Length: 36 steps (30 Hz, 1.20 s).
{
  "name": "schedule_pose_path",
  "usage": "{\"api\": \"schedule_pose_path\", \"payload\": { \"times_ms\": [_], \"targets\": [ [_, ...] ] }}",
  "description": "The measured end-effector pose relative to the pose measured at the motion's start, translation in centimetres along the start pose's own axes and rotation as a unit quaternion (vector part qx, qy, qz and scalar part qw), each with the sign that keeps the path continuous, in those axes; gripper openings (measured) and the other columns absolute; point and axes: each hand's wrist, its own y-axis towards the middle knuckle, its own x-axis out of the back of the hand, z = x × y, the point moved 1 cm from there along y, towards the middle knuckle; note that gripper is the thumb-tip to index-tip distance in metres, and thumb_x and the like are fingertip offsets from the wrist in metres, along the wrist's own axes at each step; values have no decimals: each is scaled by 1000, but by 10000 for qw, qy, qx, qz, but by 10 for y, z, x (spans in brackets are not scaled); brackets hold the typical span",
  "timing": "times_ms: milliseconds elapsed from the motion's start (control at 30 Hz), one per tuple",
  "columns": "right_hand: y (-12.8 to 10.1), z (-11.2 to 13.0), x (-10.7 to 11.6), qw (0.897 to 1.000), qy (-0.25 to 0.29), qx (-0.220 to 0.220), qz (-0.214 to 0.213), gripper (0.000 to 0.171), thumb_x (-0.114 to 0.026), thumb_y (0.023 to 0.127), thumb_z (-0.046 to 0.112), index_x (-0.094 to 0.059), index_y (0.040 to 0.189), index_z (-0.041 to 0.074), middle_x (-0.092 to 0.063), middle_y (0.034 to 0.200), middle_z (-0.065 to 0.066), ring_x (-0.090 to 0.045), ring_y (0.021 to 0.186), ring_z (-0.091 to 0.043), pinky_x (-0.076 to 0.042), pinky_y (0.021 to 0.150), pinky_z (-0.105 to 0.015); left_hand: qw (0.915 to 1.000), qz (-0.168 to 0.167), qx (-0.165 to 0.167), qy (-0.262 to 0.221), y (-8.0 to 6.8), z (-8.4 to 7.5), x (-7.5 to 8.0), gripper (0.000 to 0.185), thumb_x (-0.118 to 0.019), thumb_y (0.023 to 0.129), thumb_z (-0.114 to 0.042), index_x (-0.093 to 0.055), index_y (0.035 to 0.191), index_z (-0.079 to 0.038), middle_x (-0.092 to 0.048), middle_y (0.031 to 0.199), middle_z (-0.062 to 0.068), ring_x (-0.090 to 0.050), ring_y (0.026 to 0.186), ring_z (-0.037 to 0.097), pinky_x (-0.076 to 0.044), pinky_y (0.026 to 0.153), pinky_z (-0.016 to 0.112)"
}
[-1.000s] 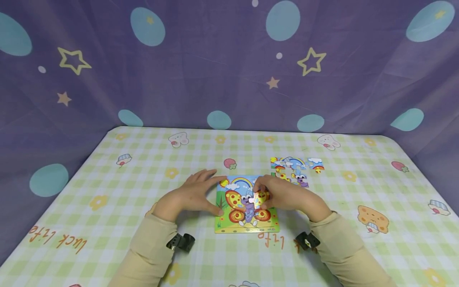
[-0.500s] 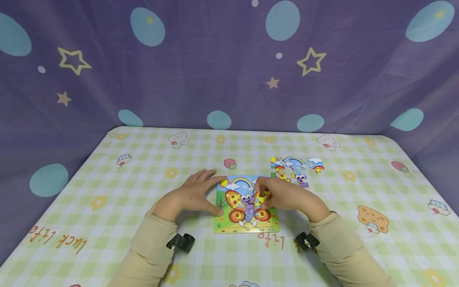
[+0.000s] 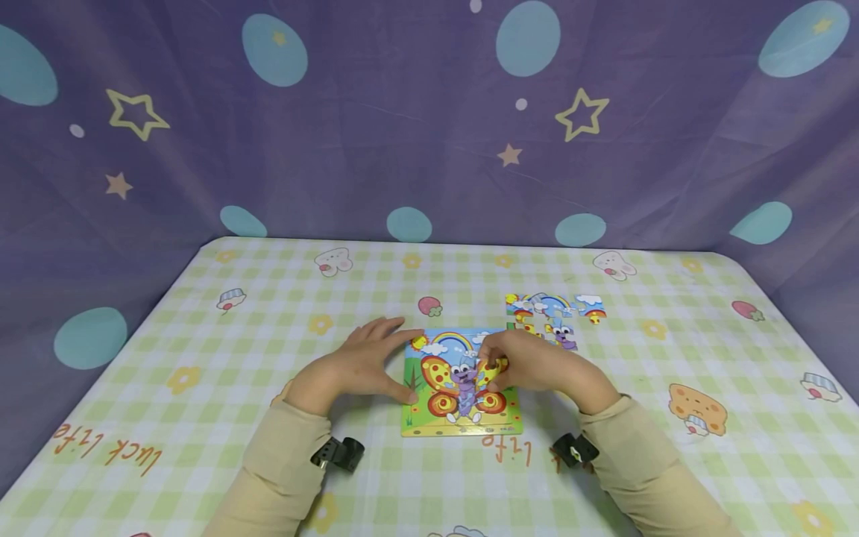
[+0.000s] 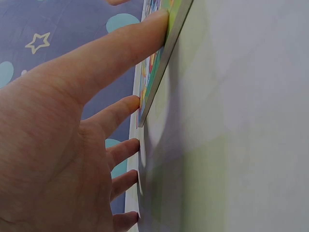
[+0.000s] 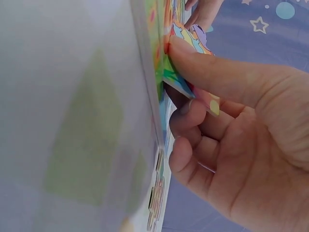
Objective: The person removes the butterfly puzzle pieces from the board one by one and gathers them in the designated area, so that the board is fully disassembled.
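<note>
The right hand [image 3: 530,365] has tipped its puzzle piece [image 3: 490,371] lower since a second ago, grip pinched on it, edge now meeting the butterfly board [image 3: 463,421] just under the fingertips. Left hand [image 3: 356,365] stays spread, thumb and forefinger bracing the board's far edge on the desk [image 3: 201,328]. Loose pieces [image 3: 557,309] wait beyond the grip. Seating looks close.
</note>
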Motion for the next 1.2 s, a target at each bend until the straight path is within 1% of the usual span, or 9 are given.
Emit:
{"api": "schedule_pose_path", "payload": {
  "times_ms": [100, 200, 367, 633, 700, 867, 967, 1100, 1200],
  "targets": [
    [0, 1, 1, 9999, -55, -143, -36, 22, -81, 80, 4, -63, 91, 10, -60, 86, 2, -50, 78, -15, -45, 71, -30, 10000, 5, 18, 5, 0, -1, 1, 100, -84, 72, -50, -36, 154, -22, -19, 163, 12, -9, 148, 41, -9, 118, 60],
    [0, 2, 1, 9997, -27, -229, -42, 20, -80, 80, 3, -63, 88, 10, -59, 84, 2, -49, 77, -15, -44, 70, -30, 10000, 8, 32, 6, 0, 0, 0, 100, -84, 71, -50, -36, 154, -22, -19, 163, 12, -9, 148, 40, -9, 118, 60],
    [-2, 2, 3, 9998, 75, -202, -15, 16, -78, 83, 3, -64, 87, 10, -58, 82, 2, -48, 74, -14, -43, 67, -29, 10000, 2, 12, 10, 0, -1, 0, 100, -84, 71, -50, -36, 154, -21, -19, 163, 13, -10, 148, 41, -9, 118, 60],
    [-1, 0, 5, 9999, -6, 115, -49, 10, -76, 86, 6, -65, 86, 7, -57, 77, 3, -45, 67, -11, -41, 62, -25, 10000, -18, -2, -5, 0, 0, 0, 100, -85, 71, -49, -36, 154, -20, -19, 162, 13, -9, 148, 41, -9, 118, 61],
    [-1, -1, 5, 9999, 3, 122, -50, 10, -75, 86, 5, -65, 86, 7, -58, 77, 3, -44, 66, -11, -41, 61, -25, 10000, -21, -7, -6, 0, 1, 0, 101, -85, 71, -49, -36, 154, -20, -19, 163, 13, -9, 148, 41, -9, 118, 61],
    [-2, 0, 6, 9999, 42, 112, -13, 10, -76, 86, 5, -66, 87, 9, -62, 81, 5, -47, 68, -10, -44, 63, -25, 10000, -11, 3, -1, 0, 2, 0, 101, -84, 71, -50, -35, 155, -21, -18, 163, 13, -9, 148, 41, -9, 118, 61],
    [-4, -2, 9, 9997, 14, 233, -28, 11, -76, 86, 5, -66, 87, 8, -62, 82, 5, -49, 70, -10, -46, 65, -26, 10000, -10, 15, 7, 0, 1, 0, 101, -84, 71, -51, -35, 155, -21, -18, 163, 13, -9, 148, 41, -9, 118, 61],
    [-10, -8, 19, 9984, -31, 527, -212, 11, -76, 84, 3, -65, 87, 7, -61, 80, 5, -48, 70, -9, -45, 65, -26, 10000, -11, 13, 20, 1, 1, -1, 101, -84, 71, -52, -35, 155, -22, -18, 163, 12, -9, 148, 41, -9, 118, 61],
    [-16, -14, 28, 9975, 11, 592, -395, 13, -75, 85, 3, -63, 86, 7, -60, 77, 5, -46, 68, -9, -43, 63, -26, 10000, -10, 11, 20, 1, 2, -1, 101, -84, 71, -52, -36, 154, -23, -18, 163, 12, -9, 148, 41, -9, 118, 61]
  ]
}}
